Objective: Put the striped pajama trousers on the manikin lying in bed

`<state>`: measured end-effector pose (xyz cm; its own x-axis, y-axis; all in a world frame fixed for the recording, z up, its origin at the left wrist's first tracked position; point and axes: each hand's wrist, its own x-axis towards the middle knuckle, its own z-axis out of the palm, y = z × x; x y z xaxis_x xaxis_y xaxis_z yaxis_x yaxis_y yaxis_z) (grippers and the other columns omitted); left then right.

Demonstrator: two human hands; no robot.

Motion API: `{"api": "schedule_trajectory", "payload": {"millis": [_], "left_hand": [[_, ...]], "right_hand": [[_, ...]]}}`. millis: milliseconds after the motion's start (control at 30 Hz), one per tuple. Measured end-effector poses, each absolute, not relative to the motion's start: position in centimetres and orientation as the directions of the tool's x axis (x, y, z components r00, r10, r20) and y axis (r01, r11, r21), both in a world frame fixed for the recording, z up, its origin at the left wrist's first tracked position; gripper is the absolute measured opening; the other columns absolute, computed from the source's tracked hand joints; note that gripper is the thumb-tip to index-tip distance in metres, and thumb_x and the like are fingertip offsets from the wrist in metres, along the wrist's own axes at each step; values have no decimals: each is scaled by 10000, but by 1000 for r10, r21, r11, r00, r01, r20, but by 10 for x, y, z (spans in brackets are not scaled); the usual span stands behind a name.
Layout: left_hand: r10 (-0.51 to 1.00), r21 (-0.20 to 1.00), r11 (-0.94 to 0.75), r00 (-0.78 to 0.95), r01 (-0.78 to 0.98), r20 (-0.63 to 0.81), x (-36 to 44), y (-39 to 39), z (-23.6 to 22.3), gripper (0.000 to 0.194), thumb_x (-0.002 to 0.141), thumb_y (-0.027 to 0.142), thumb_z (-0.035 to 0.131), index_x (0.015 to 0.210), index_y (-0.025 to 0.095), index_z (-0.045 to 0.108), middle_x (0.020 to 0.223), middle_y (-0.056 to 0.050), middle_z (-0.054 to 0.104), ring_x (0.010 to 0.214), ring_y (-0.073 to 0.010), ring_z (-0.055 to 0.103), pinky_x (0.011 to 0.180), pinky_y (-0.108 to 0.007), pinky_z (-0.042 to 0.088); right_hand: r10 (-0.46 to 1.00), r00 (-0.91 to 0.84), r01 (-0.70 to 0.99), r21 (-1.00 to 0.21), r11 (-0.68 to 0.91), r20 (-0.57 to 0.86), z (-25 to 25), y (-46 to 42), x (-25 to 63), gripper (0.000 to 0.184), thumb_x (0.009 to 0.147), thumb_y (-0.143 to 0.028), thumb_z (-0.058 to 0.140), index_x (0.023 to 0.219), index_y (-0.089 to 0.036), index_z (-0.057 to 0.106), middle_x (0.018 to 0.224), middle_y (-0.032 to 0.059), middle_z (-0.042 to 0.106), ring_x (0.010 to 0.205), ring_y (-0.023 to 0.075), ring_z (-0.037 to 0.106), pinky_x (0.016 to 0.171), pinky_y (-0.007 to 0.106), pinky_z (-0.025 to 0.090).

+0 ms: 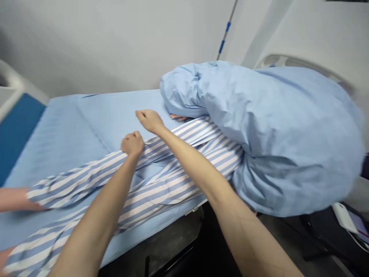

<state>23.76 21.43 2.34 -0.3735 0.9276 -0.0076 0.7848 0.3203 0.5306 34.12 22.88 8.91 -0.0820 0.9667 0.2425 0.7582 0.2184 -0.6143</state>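
Head view: striped trousers (167, 188) are clothing a pair of legs on the blue bedsheet (72, 130), their long axis running from the bare ankles (17, 199) at lower left toward the blue quilt (273, 115) at right. The left grip (132, 143), the nearer of the two, is overlapping the far trouser leg (95, 175); the right grip (150, 121) is hanging just past it, on the wall side, so the trousers are lying on the wearer's side of it. Both are curling into closed fists and showing nothing held; what they might be enclosing, and whether either is touching cloth, cannot be told. Fingers (178, 117) are emerging beneath the quilt's edge. A footboard (20, 130) is bounding the left, a headboard (288, 59) the right; a pole (226, 32) is leaning near the pale wall (115, 46); a white device (343, 215) is resting at lower right.
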Motion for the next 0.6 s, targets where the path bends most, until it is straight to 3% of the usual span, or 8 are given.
{"api": "schedule_trajectory", "payload": {"millis": [167, 333, 467, 600], "left_hand": [[883, 442, 407, -468, 799, 34, 242, 223, 15, 331, 944, 318, 356, 978, 205, 666, 1165, -69, 687, 1083, -238, 599, 941, -365, 445], [922, 416, 347, -387, 841, 14, 244, 222, 16, 326, 903, 328, 408, 928, 187, 701, 1119, -134, 704, 1062, -289, 621, 914, -397, 462], [977, 492, 195, -211, 848, -24, 256, 231, 47, 334, 868, 339, 426, 757, 161, 687, 869, -170, 703, 933, -318, 638, 851, -421, 479], [991, 630, 32, -105, 776, 79, 278, 253, 88, 393, 887, 346, 384, 659, 168, 649, 636, -97, 624, 698, -237, 600, 739, -357, 488]], "right_hand": [[987, 34, 802, -593, 69, 160, 48, 208, 363, 456, 1060, -439, 328, 949, -225, 716, 878, 14, 715, 849, 168, 628, 770, 223, 403], [969, 114, 813, -582, 36, 220, 15, 196, 363, 417, 1052, -471, 349, 994, -253, 700, 885, 28, 734, 850, 184, 659, 763, 243, 415], [969, 126, 784, -619, 34, 212, 18, 200, 362, 425, 1054, -467, 342, 955, -250, 694, 857, 33, 725, 836, 187, 649, 735, 240, 396], [965, 155, 731, -681, 31, 211, 20, 203, 365, 434, 1061, -463, 331, 921, -253, 685, 847, 28, 713, 822, 189, 640, 707, 241, 370]]}}
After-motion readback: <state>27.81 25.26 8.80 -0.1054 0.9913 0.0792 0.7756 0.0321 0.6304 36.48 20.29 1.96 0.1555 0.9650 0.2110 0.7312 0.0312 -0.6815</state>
